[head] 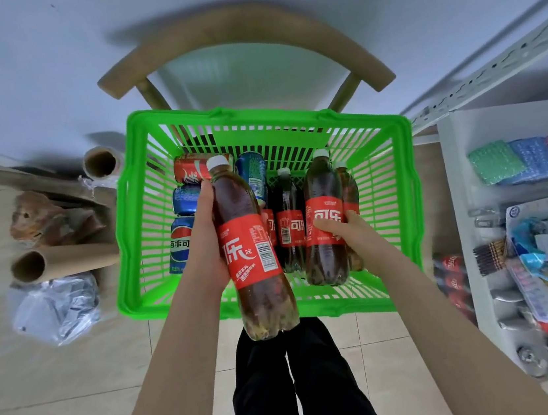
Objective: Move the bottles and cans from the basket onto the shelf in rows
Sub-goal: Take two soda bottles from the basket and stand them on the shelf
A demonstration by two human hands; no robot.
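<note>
Head view: looks down past both forearms onto the basket and a tiled floor.
Basket (127, 259): green slatted plastic; the curved back of a wooden chair (237, 29) rises just behind it.
Left hand (204, 229): fingers wrapped round the first cola bottle (253, 244) at its red label. The bottle is lifted and tilted, its base out past the basket's near rim.
Right hand (348, 232): thumb and fingers closed round the second cola bottle (324, 221) at the label; this bottle is inside the basket, right side.
Other bottles: a small dark bottle (289, 219) stands between the two held ones; a fourth bottle (349, 194) is just behind the second. Both are in the basket.
Cans: one red can (192, 172) and three blue cans (186, 199), in the basket's left half.
Shelf (456, 167): white, at right, bearing packets.
Floor, left: cardboard tubes (65, 260) and a crumpled plastic bag (57, 309).
</note>
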